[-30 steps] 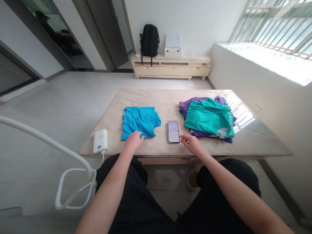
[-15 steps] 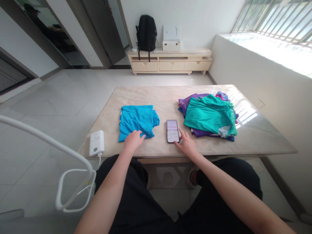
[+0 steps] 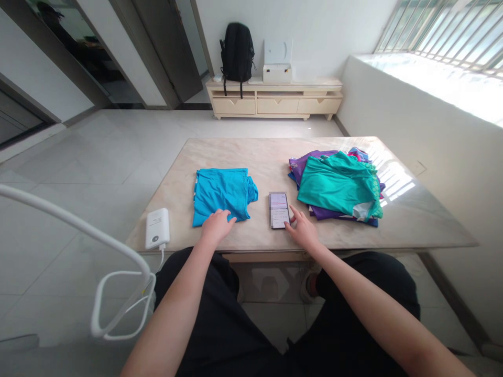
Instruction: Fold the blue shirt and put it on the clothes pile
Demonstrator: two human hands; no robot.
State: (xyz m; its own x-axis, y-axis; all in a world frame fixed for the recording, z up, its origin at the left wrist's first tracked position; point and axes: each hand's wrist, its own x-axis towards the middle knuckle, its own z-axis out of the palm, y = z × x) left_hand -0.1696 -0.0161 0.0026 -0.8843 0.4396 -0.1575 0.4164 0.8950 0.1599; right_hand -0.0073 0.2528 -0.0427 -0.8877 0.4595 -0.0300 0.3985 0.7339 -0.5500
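**Two hands at a marble table: one on a phone, one on a folded shirt**

The right hand (image 3: 303,230) rests at the near right corner of a phone (image 3: 279,210), fingers loosely spread and touching its lower edge; it grips nothing. The phone lies flat, screen up and lit, near the front edge of the table (image 3: 412,220), between two lots of clothing. The left hand (image 3: 216,226) lies palm down, fingers slightly apart, on the near edge of a folded blue shirt (image 3: 222,193), pressing it without pinching. This shirt sits just left of the phone, apart from it. To the right of the phone, just beside it, is a loose pile of clothes (image 3: 338,186): a teal garment on top, purple and multicoloured pieces beneath. At the table's near left corner lies a white power bank (image 3: 157,229), with a white cable hanging from its front end over the edge.

The tabletop is pale, veined stone; sunlight falls on its right end from a barred window (image 3: 444,31). Beyond the table, on a light tiled floor, a low cream cabinet (image 3: 277,102) with three drawers stands against the far wall and carries a black backpack (image 3: 237,50) and a white box (image 3: 277,73). Dark doorways open at the left.
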